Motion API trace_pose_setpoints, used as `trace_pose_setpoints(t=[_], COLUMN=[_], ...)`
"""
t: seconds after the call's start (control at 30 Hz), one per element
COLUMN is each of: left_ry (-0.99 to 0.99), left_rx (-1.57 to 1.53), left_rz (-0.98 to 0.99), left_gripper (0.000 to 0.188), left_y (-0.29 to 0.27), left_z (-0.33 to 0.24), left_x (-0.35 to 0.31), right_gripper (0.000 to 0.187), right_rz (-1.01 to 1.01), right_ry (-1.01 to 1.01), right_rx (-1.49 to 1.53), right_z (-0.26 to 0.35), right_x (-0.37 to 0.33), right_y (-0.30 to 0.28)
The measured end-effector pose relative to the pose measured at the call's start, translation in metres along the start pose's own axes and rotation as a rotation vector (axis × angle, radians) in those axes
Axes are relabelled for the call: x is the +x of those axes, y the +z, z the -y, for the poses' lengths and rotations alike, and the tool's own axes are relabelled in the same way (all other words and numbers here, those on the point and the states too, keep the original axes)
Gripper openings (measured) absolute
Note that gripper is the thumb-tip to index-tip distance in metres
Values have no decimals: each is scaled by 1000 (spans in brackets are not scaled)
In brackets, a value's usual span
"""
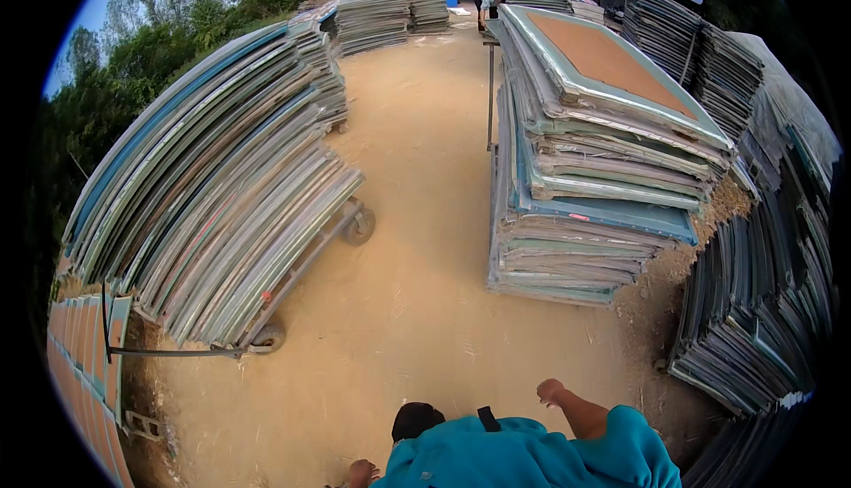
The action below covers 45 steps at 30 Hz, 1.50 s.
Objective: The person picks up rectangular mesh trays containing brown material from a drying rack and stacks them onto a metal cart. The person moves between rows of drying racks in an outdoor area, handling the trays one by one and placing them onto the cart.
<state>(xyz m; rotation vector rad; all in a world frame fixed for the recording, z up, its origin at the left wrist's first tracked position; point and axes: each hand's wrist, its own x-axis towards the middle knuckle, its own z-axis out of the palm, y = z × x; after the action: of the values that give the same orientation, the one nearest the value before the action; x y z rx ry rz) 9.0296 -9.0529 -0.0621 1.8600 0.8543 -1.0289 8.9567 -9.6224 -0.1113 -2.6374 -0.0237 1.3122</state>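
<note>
My right hand (pixel 550 391) hangs in front of my teal shirt, low in the view, with its fingers curled and nothing showing in them. At the lower edge, my left hand (pixel 363 472) is only partly in sight; its fingers are too small and hidden to read. Neither hand touches any panel. Ahead on the right rises a tall stack of flat framed panels (pixel 585 164), the top one brown inside a pale green-white frame. Ahead on the left, a long stack of similar panels (pixel 213 187) lies on a low wheeled cart (pixel 301 271). A metal bar (pixel 177 352) extends from the cart's near end.
Sandy ground (pixel 417 178) runs between the stacks. Dark frames (pixel 753 293) are piled along the right side, and brown panels (pixel 84 346) lean at the lower left. Farther off, a person (pixel 486 5) bends beside more stacks (pixel 372 20) near a white building. Trees line the left.
</note>
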Motion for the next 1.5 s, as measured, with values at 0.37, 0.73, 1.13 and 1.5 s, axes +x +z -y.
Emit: trace_pose_setpoints(t=[0.37,0.73,1.13,1.5], left_ry=[90,255,516,371], left_rx=[371,-230,245,1126], left_rz=[80,141,-56,200], left_gripper=[2,19,21,14], left_y=[-83,-31,40,32], left_z=[-287,-789,-1109,-1370], left_x=[177,272,413,590], right_gripper=[32,15,30,19], right_rz=[-301,208,-431,-188], right_ry=[152,554,440,792], right_rx=[892,834,1493,1509], right_z=[47,-15,-186,-322], right_x=[185,242,510,626], right_y=[-386,-385,-847,-1061])
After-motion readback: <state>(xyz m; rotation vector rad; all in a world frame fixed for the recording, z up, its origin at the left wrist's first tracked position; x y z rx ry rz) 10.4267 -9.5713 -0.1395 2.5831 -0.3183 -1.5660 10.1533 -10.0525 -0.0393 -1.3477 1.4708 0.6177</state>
